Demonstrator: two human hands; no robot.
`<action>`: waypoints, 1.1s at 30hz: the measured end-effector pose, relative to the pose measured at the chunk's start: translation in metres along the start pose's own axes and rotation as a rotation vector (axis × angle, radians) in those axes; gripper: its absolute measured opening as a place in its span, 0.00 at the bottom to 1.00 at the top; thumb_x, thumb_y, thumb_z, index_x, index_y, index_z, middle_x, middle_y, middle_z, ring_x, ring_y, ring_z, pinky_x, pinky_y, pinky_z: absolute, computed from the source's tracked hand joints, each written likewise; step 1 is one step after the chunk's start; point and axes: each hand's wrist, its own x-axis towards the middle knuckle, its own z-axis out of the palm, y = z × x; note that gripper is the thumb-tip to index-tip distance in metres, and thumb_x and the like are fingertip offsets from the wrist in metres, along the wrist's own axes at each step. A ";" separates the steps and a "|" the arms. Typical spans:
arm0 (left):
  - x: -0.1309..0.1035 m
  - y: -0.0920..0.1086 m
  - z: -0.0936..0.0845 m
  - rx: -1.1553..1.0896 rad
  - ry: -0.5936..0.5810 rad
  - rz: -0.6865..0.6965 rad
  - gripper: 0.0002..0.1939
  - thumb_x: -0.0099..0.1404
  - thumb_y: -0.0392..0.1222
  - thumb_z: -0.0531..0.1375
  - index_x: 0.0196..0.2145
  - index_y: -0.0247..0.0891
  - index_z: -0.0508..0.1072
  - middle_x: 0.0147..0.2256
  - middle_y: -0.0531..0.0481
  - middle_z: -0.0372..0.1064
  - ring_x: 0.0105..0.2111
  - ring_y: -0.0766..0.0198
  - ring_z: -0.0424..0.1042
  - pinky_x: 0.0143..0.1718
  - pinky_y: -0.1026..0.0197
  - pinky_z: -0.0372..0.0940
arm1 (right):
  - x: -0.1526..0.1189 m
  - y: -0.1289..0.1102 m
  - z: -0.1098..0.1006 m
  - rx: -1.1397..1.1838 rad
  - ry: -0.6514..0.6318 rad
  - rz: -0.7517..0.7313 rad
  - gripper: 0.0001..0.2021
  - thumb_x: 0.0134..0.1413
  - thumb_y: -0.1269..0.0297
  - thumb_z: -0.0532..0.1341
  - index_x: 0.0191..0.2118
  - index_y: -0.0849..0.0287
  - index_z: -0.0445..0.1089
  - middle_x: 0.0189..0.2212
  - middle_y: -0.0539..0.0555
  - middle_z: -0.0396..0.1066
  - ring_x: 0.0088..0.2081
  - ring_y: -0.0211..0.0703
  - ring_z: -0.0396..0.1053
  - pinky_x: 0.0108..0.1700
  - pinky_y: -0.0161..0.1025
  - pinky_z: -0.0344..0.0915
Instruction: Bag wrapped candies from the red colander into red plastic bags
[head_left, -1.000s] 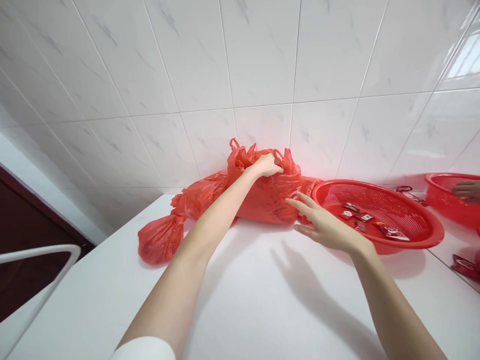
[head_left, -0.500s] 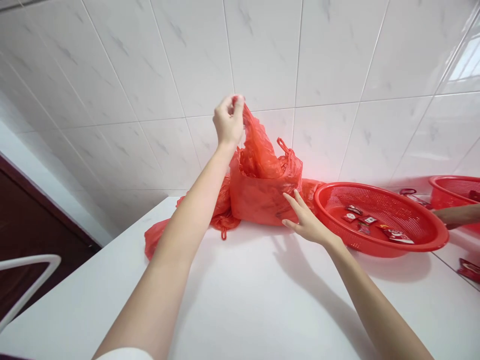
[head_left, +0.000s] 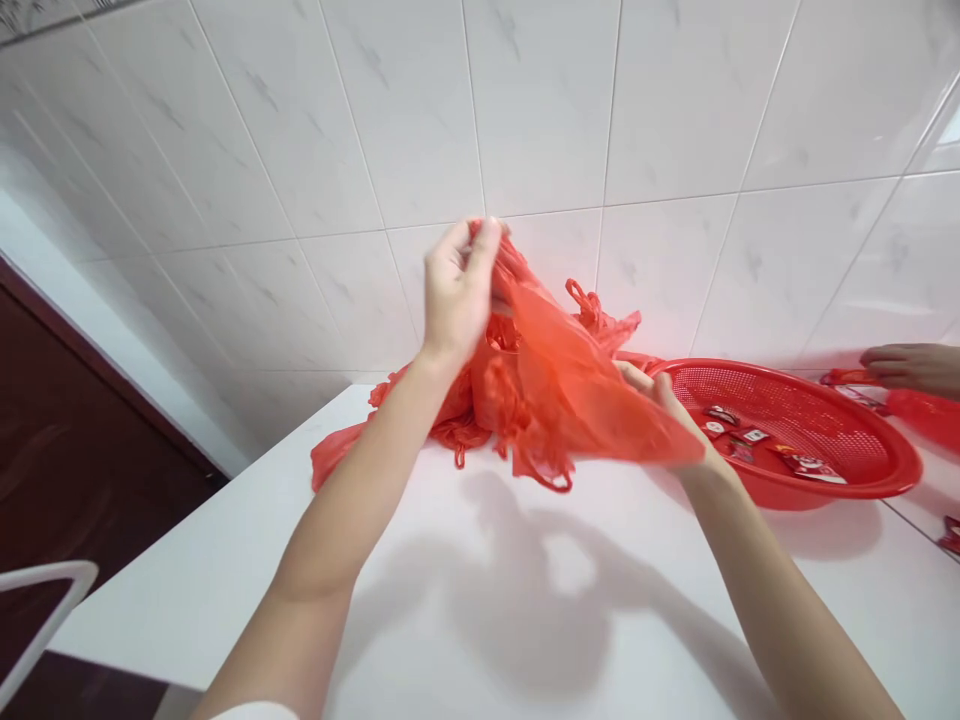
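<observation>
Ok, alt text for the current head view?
Left hand pinches a red plastic bag over a white table; right hand is partly behind it. A red basket with small packets sits at right, another person's hand beyond.

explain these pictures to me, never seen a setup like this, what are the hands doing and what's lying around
There is no robot here: these are a person's two bare hands. Every picture comes from one camera worn on their head, looking forward and down. The left hand pinches a thin red bag. The right hand is at its other end, partly hidden, so its grip is unclear. More red bags lie behind on the white table, beside a red basket holding small packets. At the right edge is another person's hand.
</observation>
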 end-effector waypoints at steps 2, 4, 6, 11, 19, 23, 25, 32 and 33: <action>-0.027 0.004 0.015 -0.033 -0.105 -0.017 0.24 0.73 0.63 0.50 0.43 0.41 0.73 0.35 0.50 0.74 0.42 0.58 0.77 0.39 0.60 0.71 | -0.007 -0.011 0.003 0.136 -0.155 -0.009 0.37 0.59 0.32 0.54 0.67 0.49 0.60 0.58 0.60 0.72 0.55 0.54 0.73 0.50 0.47 0.74; -0.050 0.003 0.028 -0.092 -0.238 -0.040 0.20 0.73 0.59 0.52 0.40 0.40 0.73 0.36 0.50 0.76 0.42 0.59 0.76 0.41 0.61 0.71 | -0.011 -0.017 0.009 0.219 -0.295 -0.002 0.43 0.51 0.41 0.68 0.69 0.48 0.56 0.58 0.59 0.71 0.56 0.53 0.72 0.52 0.47 0.73; -0.066 -0.001 0.037 -0.172 -0.324 -0.075 0.18 0.73 0.55 0.54 0.38 0.39 0.73 0.38 0.48 0.76 0.41 0.60 0.76 0.43 0.61 0.70 | -0.012 -0.019 0.017 0.256 -0.370 0.024 0.43 0.49 0.48 0.72 0.68 0.50 0.58 0.56 0.58 0.73 0.53 0.51 0.73 0.52 0.46 0.73; -0.086 -0.014 0.031 -0.412 -0.399 -0.209 0.18 0.69 0.54 0.60 0.46 0.37 0.74 0.42 0.46 0.76 0.45 0.58 0.76 0.47 0.58 0.70 | -0.003 -0.011 0.023 0.231 -0.249 0.086 0.24 0.54 0.46 0.68 0.50 0.58 0.77 0.42 0.57 0.79 0.43 0.49 0.76 0.45 0.43 0.73; -0.146 -0.071 -0.005 -0.361 -0.636 -0.531 0.23 0.68 0.56 0.59 0.52 0.39 0.72 0.44 0.44 0.77 0.41 0.57 0.77 0.45 0.56 0.70 | -0.006 -0.017 0.003 0.104 -0.093 0.130 0.16 0.50 0.51 0.70 0.29 0.62 0.76 0.24 0.49 0.71 0.26 0.37 0.64 0.28 0.33 0.61; -0.172 -0.105 -0.024 0.089 -1.129 -0.472 0.15 0.67 0.52 0.59 0.39 0.40 0.79 0.36 0.49 0.79 0.34 0.58 0.77 0.42 0.57 0.69 | -0.007 -0.021 0.005 0.099 -0.074 0.143 0.17 0.51 0.50 0.69 0.30 0.61 0.74 0.24 0.49 0.69 0.25 0.36 0.63 0.27 0.32 0.61; -0.174 -0.116 -0.031 0.295 -1.108 -0.389 0.10 0.63 0.48 0.62 0.35 0.39 0.79 0.37 0.47 0.79 0.40 0.52 0.77 0.47 0.55 0.68 | -0.006 -0.022 0.006 0.086 -0.063 0.145 0.18 0.54 0.48 0.68 0.33 0.61 0.75 0.26 0.50 0.71 0.27 0.38 0.67 0.30 0.33 0.65; -0.153 -0.101 -0.013 -0.165 -0.520 -0.447 0.23 0.65 0.54 0.61 0.54 0.39 0.74 0.54 0.40 0.73 0.54 0.50 0.72 0.57 0.48 0.65 | -0.004 -0.012 0.010 0.167 -0.116 0.050 0.14 0.49 0.53 0.72 0.31 0.59 0.76 0.35 0.54 0.78 0.35 0.45 0.73 0.38 0.39 0.70; -0.149 -0.093 -0.007 -0.317 -0.523 -0.471 0.26 0.65 0.55 0.62 0.56 0.40 0.72 0.55 0.39 0.72 0.55 0.50 0.71 0.57 0.48 0.65 | -0.004 -0.010 0.011 0.199 -0.139 0.046 0.13 0.49 0.53 0.72 0.30 0.58 0.75 0.35 0.54 0.78 0.35 0.46 0.74 0.39 0.40 0.71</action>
